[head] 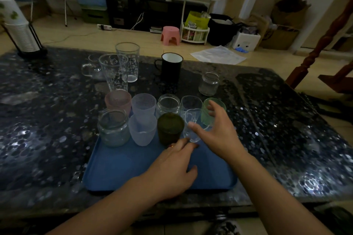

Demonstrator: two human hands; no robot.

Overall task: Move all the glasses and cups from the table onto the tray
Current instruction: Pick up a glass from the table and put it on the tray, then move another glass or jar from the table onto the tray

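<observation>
A blue tray (pixel 118 168) lies on the dark speckled table (pixel 47 120). Two rows of cups and jars crowd its far end, among them a dark green cup (pixel 170 128), a clear handled cup (pixel 191 117) and a pale green cup (pixel 205 118). My right hand (pixel 219 129) is spread over the clear cup, thumb at its rim, fingers near the pale green cup. My left hand (pixel 172 168) rests on the tray, fingertips by the dark green cup's base. On the table behind stand two tall printed glasses (pixel 112 71) (pixel 129 61), a clear mug (pixel 91 70), a black mug (pixel 171 68) and a small jar (pixel 208 84).
A rack of stacked white cups (pixel 21 32) stands at the table's far left corner. Beyond the table are a pink stool (pixel 170 35), bags and boxes on the floor. A wooden post (pixel 324 40) rises at the right.
</observation>
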